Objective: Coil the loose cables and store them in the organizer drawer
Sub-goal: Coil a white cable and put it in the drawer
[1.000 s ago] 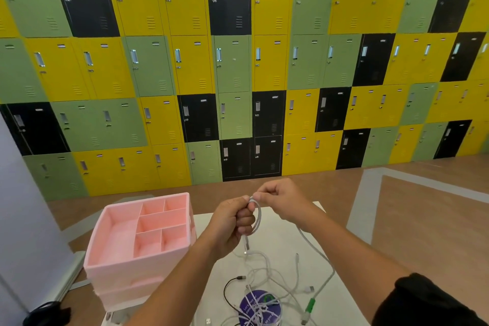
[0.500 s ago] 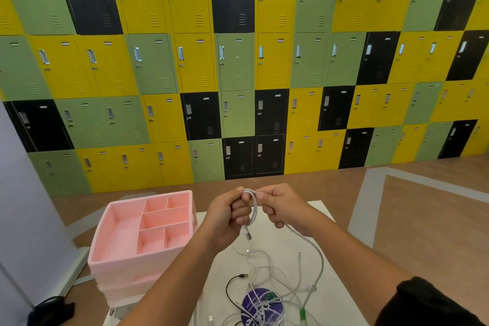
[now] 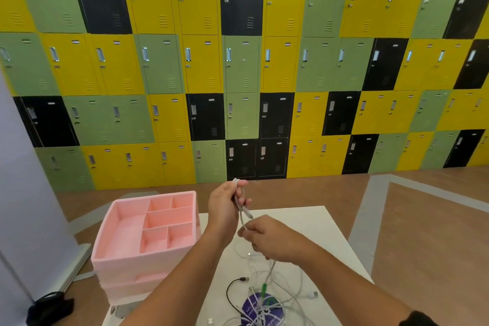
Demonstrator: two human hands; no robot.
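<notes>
My left hand (image 3: pixel 225 206) is raised above the white table (image 3: pixel 312 222) and grips a small loop of a white cable (image 3: pixel 243 216). Below and to its right, my right hand (image 3: pixel 267 239) pinches the same cable, which runs down from it to a tangle of loose cables (image 3: pixel 267 296) on the table. A black cable (image 3: pixel 232 288) lies in that tangle. The pink organizer (image 3: pixel 119 257) stands at the table's left, its top tray divided into several compartments with nothing visible inside.
A purple round object (image 3: pixel 260 312) lies under the tangled cables near the front edge. A black item (image 3: pixel 50 308) sits on the floor at lower left. A wall of yellow, green and black lockers (image 3: pixel 243 66) stands behind the table.
My right hand has dropped from beside my left hand down along the cable. My left hand has stayed up with the loop. The camera has tilted slightly.
</notes>
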